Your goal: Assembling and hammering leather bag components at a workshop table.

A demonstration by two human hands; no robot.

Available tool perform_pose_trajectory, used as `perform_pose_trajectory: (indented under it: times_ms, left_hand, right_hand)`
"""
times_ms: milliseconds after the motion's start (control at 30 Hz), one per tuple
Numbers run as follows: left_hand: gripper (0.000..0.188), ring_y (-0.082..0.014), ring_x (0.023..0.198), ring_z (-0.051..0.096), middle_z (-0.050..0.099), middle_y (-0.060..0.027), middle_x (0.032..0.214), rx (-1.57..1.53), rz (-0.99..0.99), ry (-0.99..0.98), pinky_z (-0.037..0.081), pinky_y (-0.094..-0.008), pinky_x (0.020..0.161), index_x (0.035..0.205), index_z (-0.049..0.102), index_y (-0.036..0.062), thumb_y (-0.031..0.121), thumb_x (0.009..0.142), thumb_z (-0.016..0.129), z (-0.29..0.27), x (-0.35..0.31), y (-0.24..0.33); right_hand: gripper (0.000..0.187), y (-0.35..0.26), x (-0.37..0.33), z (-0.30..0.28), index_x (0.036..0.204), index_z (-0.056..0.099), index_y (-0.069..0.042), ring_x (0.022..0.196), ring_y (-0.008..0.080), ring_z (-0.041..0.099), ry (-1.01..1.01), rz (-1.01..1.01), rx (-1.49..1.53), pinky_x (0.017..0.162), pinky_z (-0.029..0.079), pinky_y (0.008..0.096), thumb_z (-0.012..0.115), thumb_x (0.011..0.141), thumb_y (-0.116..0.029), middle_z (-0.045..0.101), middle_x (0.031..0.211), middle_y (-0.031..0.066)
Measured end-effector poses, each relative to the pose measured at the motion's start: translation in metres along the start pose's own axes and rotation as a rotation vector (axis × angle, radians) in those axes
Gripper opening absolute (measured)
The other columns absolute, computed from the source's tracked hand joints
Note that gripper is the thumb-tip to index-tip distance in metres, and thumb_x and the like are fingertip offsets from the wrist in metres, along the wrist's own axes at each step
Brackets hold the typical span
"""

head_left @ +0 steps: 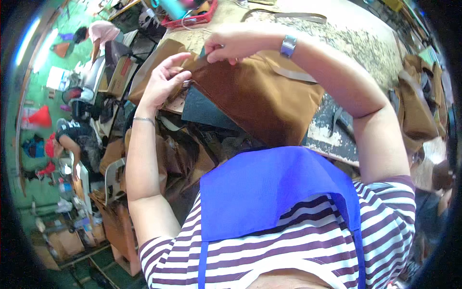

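A large brown leather-like panel (269,96) is spread across the near side of the worktable, its far left corner raised between my hands. My right hand (236,45) reaches over from the right and is closed on the panel's far edge, thumb and fingers pinched near that corner. Just left of it, my left hand (166,79) is at the same corner, thumb and forefinger apart; its other fingers are curled and partly hidden. Under the panel's left side shows a dark flat sheet (207,111).
The worn worktable (358,43) carries a loose strap (301,17) and a red basket (192,19) at the back. Brown pieces (168,159) hang at the table's near left; more brown material (418,106) is piled at right. Two people (82,139) work at left.
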State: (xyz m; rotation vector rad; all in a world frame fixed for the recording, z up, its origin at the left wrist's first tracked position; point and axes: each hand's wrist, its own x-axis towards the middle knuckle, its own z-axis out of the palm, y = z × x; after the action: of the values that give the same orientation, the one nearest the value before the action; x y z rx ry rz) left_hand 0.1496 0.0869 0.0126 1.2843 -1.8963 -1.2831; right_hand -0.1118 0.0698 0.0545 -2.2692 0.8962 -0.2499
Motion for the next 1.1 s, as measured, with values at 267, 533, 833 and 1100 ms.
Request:
perform_pose_trajectory:
  times_ms: [267,533,833,1100]
  left_hand:
    - [0.054,-0.0075,0.099,0.054,0.056,-0.001,0.114,-0.176,0.03,-0.127,0.043,-0.0234,0.089,0.133,0.045,0.0037,0.01,0.084,0.067,0.009,0.02,-0.028]
    - [0.039,-0.0035,0.086,0.057,0.062,0.002,0.093,-0.254,-0.079,0.019,0.045,-0.0192,0.081,0.123,0.052,0.0043,0.005,0.086,0.065,0.016,0.023,-0.046]
    - [0.043,-0.006,0.087,0.056,0.061,0.0016,0.092,-0.363,-0.117,0.092,0.044,-0.0207,0.081,0.125,0.049,0.0082,0.004,0.085,0.065,0.028,0.001,-0.068]
    - [0.045,-0.0066,0.093,0.054,0.058,0.0013,0.1,-0.459,-0.076,0.11,0.042,-0.0205,0.085,0.128,0.047,0.0075,0.003,0.086,0.063,0.027,-0.014,-0.087]
  right_hand:
    - [0.027,0.027,0.045,0.022,0.102,0.061,-0.005,0.064,0.012,0.061,-0.117,0.038,0.083,0.057,0.052,0.0273,0.056,0.091,-0.029,0.063,0.079,0.005]
    - [0.031,0.038,0.067,0.032,0.108,0.063,-0.006,0.063,0.0119,0.06,-0.18,0.062,0.042,0.057,0.052,0.0262,0.06,0.089,-0.03,0.064,0.082,0.0052]
    - [0.023,0.041,0.094,0.003,0.087,0.069,-0.003,0.054,0.0147,0.058,-0.388,-0.123,-0.104,0.05,0.047,0.0289,0.066,0.083,-0.025,0.063,0.064,0.0051]
    - [0.03,0.057,0.093,0.034,0.101,0.067,-0.004,0.056,0.0081,0.05,-0.364,0.037,0.052,0.051,0.044,0.0246,0.066,0.085,-0.029,0.064,0.078,0.0012]
